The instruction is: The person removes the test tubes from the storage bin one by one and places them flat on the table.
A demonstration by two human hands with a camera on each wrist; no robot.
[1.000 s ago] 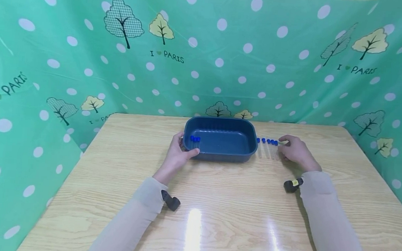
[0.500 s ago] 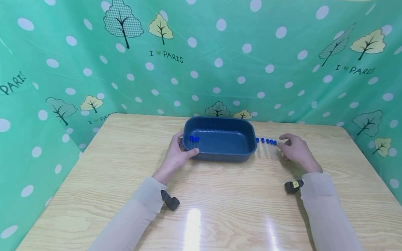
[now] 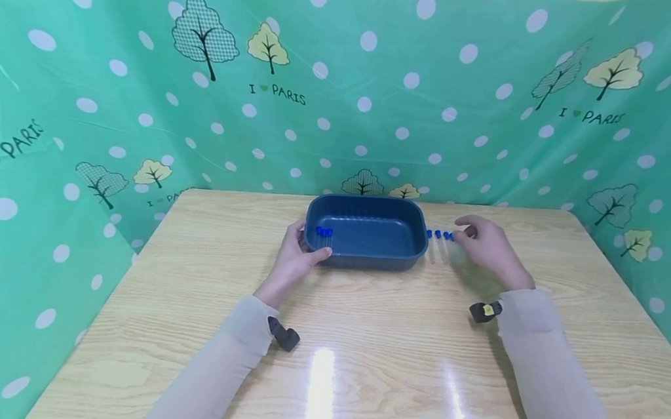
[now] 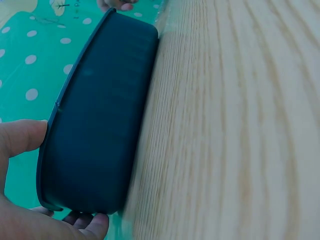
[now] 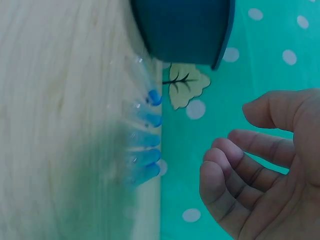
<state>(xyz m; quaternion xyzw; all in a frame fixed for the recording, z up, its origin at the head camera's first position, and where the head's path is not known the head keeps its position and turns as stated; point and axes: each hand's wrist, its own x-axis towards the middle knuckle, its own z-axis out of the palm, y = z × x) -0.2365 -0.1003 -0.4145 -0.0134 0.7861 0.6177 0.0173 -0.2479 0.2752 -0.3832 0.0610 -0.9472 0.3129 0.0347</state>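
Note:
A dark blue plastic basin point(image 3: 375, 263) stands near the back of the table, with its outer wall point(image 4: 95, 120) large in the left wrist view. My left hand point(image 3: 296, 259) grips its left end, thumb on the rim and fingers round the side. Inside, at that end, a few clear tubes with blue caps point(image 3: 324, 232) lie together. Several more blue-capped clear tubes point(image 3: 438, 236) lie in a row right of the basin. Above the row's right end is my right hand point(image 3: 489, 248), partly covering it. The right wrist view shows that hand's fingers point(image 5: 215, 180) loosely bent, holding nothing.
Light wood-grain table point(image 3: 385, 332) extends in front of the basin and to both sides. A green dotted cloth point(image 3: 365, 133) hangs right behind the table's back edge. Dark wrist cameras point(image 3: 283, 334) sit on both sleeves.
My right hand has moved a little left and up over the row of tubes, hiding more of its right end. The left hand and the basin hold their place.

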